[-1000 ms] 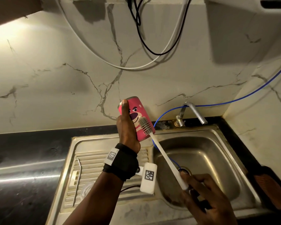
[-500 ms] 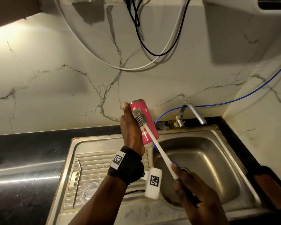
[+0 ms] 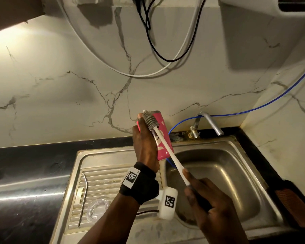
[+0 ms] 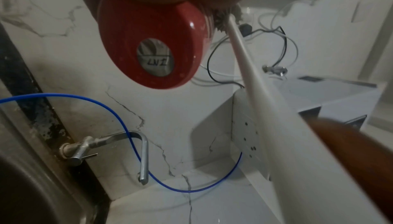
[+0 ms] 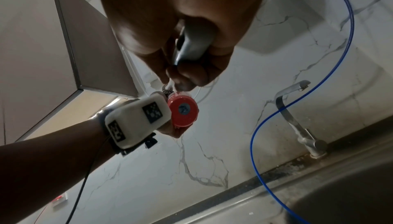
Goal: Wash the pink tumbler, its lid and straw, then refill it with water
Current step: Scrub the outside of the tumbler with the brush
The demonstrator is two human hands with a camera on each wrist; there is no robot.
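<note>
The left hand (image 3: pixel 144 147) has its fingers wrapped round the tumbler (image 3: pixel 163 138), held tilted above the sink (image 3: pixel 218 173). The right hand (image 3: pixel 213 215) has its fingers closed on the brush (image 3: pixel 165 143) handle; the bristles lie against the tumbler beside the left fingertips.

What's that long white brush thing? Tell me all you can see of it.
The bottle brush has a long white, plastic-looking stick with a dark handle end and grey bristles at the tip. It slants up and left over the sink. The right hand grips its lower end; the bristles lie against the outside of the pink tumbler, held in the left hand.
</note>
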